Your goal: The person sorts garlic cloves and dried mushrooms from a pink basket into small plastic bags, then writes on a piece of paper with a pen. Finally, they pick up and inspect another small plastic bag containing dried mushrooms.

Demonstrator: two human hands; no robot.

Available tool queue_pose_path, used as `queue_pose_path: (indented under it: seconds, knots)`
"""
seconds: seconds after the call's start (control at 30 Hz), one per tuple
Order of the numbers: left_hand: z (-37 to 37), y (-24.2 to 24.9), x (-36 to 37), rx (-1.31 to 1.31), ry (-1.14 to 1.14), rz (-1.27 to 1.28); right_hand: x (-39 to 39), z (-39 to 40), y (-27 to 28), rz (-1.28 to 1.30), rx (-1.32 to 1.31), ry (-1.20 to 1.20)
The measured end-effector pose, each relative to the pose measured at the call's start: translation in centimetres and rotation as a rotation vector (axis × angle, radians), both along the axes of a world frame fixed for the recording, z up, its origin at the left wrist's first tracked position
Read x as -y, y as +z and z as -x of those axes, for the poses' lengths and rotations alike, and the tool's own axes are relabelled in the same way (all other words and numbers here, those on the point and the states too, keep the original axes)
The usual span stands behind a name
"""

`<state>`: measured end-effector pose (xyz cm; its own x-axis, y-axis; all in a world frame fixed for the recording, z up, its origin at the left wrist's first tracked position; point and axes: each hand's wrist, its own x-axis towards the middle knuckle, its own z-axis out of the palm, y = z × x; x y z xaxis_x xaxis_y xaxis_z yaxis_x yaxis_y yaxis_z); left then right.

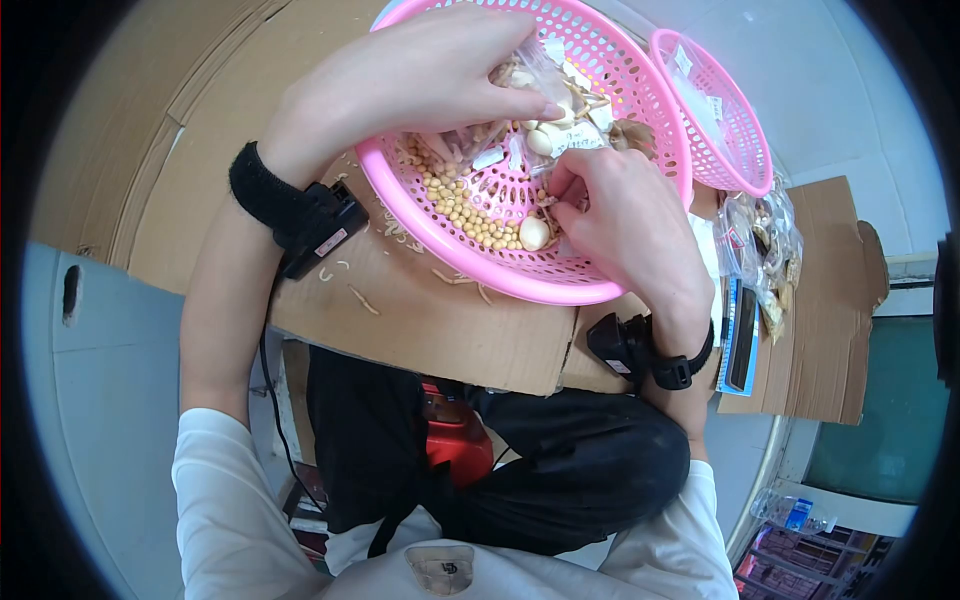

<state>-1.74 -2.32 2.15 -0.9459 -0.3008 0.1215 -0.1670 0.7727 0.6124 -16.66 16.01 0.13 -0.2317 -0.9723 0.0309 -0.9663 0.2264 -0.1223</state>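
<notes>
Both hands are in the big pink basket (600,280), which sits on a cardboard sheet (440,320) close to its near edge. Left hand (420,80) is grasping a clear plastic bag (535,65) over the basket; right hand (625,215) is pinched on something small, can't tell what. Yellow beans (465,210) and a white garlic clove (534,234) lie inside. Smaller pink basket (715,110) sits just beside it.

Flattened brown cardboard sheets (200,150) cover a pale grey-blue floor (100,400). At the right, a dark green panel (880,410) stands behind the cardboard's edge. Plastic bottles (795,512) lie near the lower right corner. Light is even and soft.
</notes>
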Motion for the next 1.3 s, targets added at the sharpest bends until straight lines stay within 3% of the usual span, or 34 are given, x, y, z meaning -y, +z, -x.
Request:
queue_pose_path:
  seconds: [0.47,0.57,0.83,0.97,1.03,1.13,1.3]
  knots:
    - [0.7,-1.2,0.5,-0.059,0.008,0.093,0.1,-0.3,0.3,0.131,0.105,0.055]
    - [0.4,-0.3,0.2,0.039,0.025,0.038,0.4,-0.3,0.2,0.202,0.073,0.090]
    - [0.8,-1.2,0.7,-0.028,-0.019,0.010,0.8,0.0,-0.1,0.450,0.297,-0.005]
    - [0.5,-0.3,0.6,0.096,-0.034,0.106,1.1,-0.2,0.1,0.538,0.233,0.081]
    - [0.9,-1.7,1.0,-0.177,-0.174,0.088,0.9,-0.2,0.2,0.480,0.207,0.081]
    - [1.0,-1.8,1.3,-0.205,-0.187,0.094,0.8,-0.3,0.6,0.480,0.169,0.067]
    - [0.5,-0.2,0.6,-0.072,-0.154,0.080,0.7,0.0,0.4,0.505,0.143,0.120]
